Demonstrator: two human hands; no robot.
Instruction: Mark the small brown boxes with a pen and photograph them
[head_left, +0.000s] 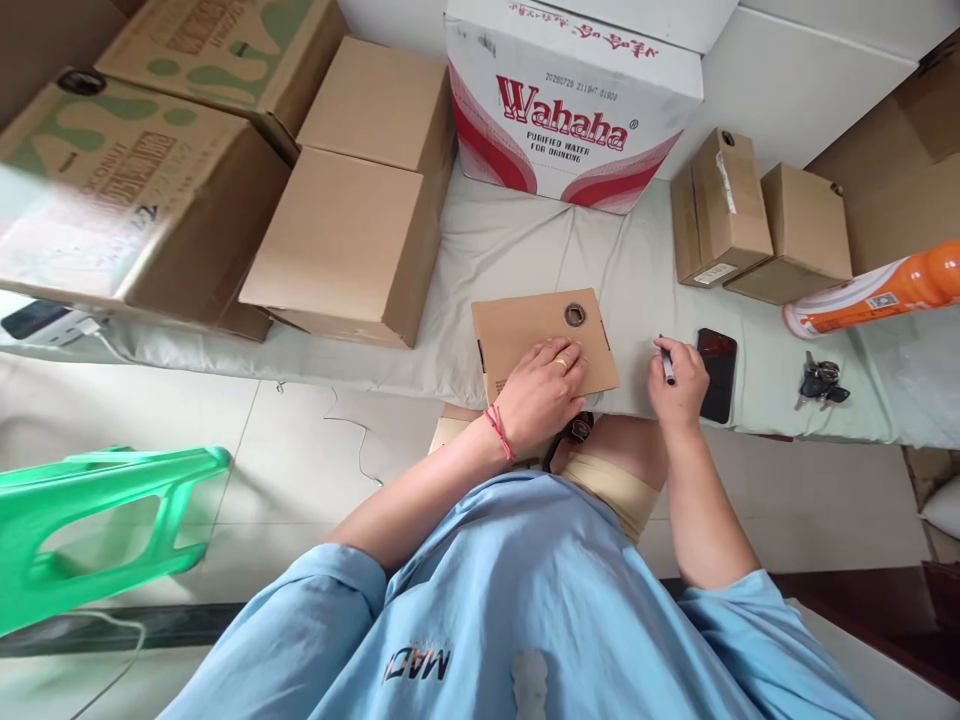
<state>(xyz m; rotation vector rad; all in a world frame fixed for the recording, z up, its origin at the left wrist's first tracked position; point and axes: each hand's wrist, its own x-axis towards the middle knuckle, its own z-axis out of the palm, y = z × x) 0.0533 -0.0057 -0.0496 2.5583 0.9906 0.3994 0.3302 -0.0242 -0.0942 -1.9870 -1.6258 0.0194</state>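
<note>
A small brown cardboard box (517,328) lies at the front edge of the cloth-covered table, with a round dark mark near its far right corner. My left hand (541,388) rests flat on its top, fingers stretched out. Just right of the box, my right hand (682,392) is closed around a dark marker pen (667,366), held near the cloth. Next to that hand lies a black phone (717,374), and a bunch of keys (820,380) is farther right.
Brown cartons (337,250) stand on the left, beside larger printed cartons (180,200). A white and red Wahaha carton (562,120) stands behind. Small boxes (724,205) and an orange-capped bottle (877,292) are on the right. A green stool (157,540) stands on the floor.
</note>
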